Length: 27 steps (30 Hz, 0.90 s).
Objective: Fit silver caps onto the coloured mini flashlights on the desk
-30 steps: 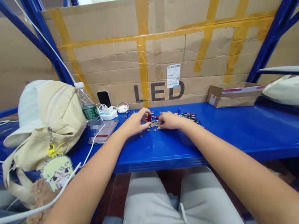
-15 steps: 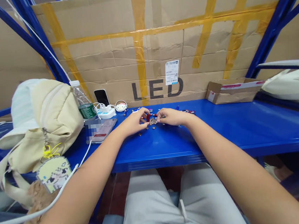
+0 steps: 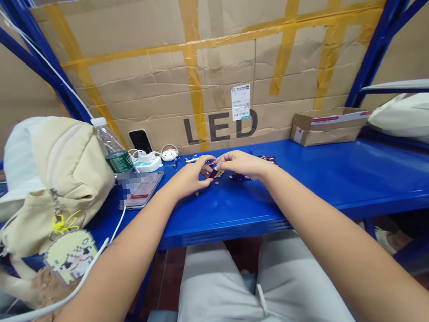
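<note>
On the blue table, my left hand holds a small dark red object between thumb and fingers. My right hand is closed in a pinch at the top of that red object; what its fingertips hold is too small to make out. Several small round brownish pieces lie on the table beneath and between my hands. Dark and red slim items lie behind my right wrist, and a purple one lies under my right palm.
A phone, a bottle, a white power strip and a cream bag stand at the left. An open cardboard box sits at the back right. Behind the table rises a large taped carton. A white cable crosses my left forearm.
My right hand has moved left from the small pieces to the red object. The red object now leans, where it stood more upright. The whole view has shifted slightly.
</note>
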Available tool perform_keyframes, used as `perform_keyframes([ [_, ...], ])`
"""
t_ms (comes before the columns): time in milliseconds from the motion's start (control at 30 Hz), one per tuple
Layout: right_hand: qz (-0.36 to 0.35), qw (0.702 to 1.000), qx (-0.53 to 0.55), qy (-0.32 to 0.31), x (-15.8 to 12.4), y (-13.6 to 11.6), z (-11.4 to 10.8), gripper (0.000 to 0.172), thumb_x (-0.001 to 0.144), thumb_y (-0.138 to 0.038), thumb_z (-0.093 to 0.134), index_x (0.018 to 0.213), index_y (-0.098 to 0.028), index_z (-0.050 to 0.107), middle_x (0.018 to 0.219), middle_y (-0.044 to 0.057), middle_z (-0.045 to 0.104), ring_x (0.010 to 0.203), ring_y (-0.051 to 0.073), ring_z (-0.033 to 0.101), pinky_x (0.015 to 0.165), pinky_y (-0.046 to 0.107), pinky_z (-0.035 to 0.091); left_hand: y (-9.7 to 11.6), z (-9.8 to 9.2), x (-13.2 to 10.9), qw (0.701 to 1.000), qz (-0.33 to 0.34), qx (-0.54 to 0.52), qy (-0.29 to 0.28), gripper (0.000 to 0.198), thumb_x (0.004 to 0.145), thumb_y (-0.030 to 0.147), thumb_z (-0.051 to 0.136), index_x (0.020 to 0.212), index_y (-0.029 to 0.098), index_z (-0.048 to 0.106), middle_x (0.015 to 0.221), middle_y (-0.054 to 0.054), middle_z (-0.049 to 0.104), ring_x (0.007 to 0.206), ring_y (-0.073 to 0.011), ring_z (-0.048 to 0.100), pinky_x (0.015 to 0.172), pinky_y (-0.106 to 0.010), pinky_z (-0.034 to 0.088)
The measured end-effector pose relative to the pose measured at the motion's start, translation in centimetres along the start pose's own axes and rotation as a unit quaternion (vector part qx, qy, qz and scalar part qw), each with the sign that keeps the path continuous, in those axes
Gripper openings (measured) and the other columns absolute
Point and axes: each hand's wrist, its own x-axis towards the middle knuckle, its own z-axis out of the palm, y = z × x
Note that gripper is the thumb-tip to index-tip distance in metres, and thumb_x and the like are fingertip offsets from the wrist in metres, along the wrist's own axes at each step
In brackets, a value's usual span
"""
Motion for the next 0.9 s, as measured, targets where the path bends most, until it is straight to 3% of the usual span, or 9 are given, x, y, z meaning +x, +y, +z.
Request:
perform_keyframes([
  [167,-0.002,0.997,-0.011,0.082,0.0,-0.3,0.1,0.015,0.075,-0.028,0.056,0.086,-0.019,0.060,0.094,0.005,0.066,0.088,0.019,0.060,0.079,0.033,0.048,0.1,0.0,-0.1,1.000,0.002,-0.012,0.013,0.056,0.075,0.018,0.060,0.127,0.020,0.039,0.101,-0.006,0.068,0.093,-0.0183,0.066,0.085,-0.033,0.050],
  [233,-0.074,0.989,-0.048,0.118,-0.1,-0.5,0.1,0.011,0.075,-0.023,0.053,0.083,-0.019,0.059,0.104,0.006,0.062,0.101,0.020,0.057,0.090,0.037,0.044,0.1,-0.1,-0.1,1.000,0.003,-0.018,0.022,0.056,0.075,0.018,0.060,0.126,0.019,0.039,0.100,-0.006,0.068,0.092,-0.0180,0.066,0.085,-0.033,0.051],
  [333,-0.198,0.960,-0.158,0.120,-0.6,-0.7,0.0,0.013,0.073,-0.016,0.050,0.078,-0.020,0.062,0.115,0.007,0.056,0.115,0.021,0.049,0.101,0.040,0.036,-0.1,-0.2,-0.1,0.999,0.008,-0.027,0.033,0.055,0.075,0.019,0.061,0.125,0.019,0.039,0.101,-0.006,0.067,0.093,-0.0178,0.066,0.085,-0.033,0.051],
  [400,-0.225,0.943,-0.220,0.108,-1.1,-0.8,-0.1,0.020,0.074,-0.014,0.049,0.082,-0.021,0.065,0.118,0.007,0.054,0.117,0.023,0.047,0.102,0.042,0.034,-0.1,-0.2,-0.1,0.999,0.011,-0.026,0.036,0.055,0.076,0.020,0.061,0.126,0.019,0.039,0.101,-0.006,0.067,0.092,-0.0175,0.066,0.085,-0.032,0.051],
  [567,-0.228,0.918,-0.314,0.076,-1.7,-1.3,0.1,0.029,0.076,-0.017,0.050,0.096,-0.023,0.069,0.122,0.008,0.053,0.115,0.026,0.045,0.098,0.043,0.035,0.0,-0.2,-0.1,0.999,0.004,-0.028,0.037,0.055,0.074,0.018,0.061,0.125,0.019,0.040,0.099,-0.005,0.067,0.089,-0.0175,0.066,0.082,-0.031,0.052],
  [733,-0.220,0.930,-0.273,0.113,-1.2,-1.1,0.6,0.030,0.076,-0.014,0.049,0.101,-0.020,0.064,0.112,0.009,0.057,0.106,0.023,0.050,0.094,0.038,0.039,-0.7,-0.1,0.0,0.997,-0.029,-0.053,0.054,0.057,0.074,0.018,0.061,0.126,0.017,0.039,0.098,-0.007,0.066,0.090,-0.0188,0.066,0.080,-0.032,0.052],
  [800,-0.175,0.936,-0.279,0.123,-1.0,-0.8,0.9,0.026,0.076,-0.018,0.052,0.100,-0.019,0.064,0.107,0.009,0.058,0.103,0.023,0.051,0.091,0.038,0.040,-1.3,-0.1,0.1,0.995,-0.044,-0.050,0.071,0.056,0.074,0.019,0.061,0.126,0.017,0.039,0.098,-0.007,0.065,0.089,-0.0190,0.066,0.079,-0.032,0.053],
  [900,-0.080,0.935,-0.341,0.057,-0.9,-0.3,1.4,0.019,0.076,-0.034,0.060,0.087,-0.022,0.069,0.109,0.009,0.058,0.103,0.028,0.049,0.088,0.042,0.040,-1.9,-0.2,0.1,0.994,-0.052,-0.038,0.086,0.055,0.074,0.020,0.062,0.124,0.018,0.041,0.098,-0.007,0.064,0.088,-0.0188,0.066,0.078,-0.032,0.053],
])
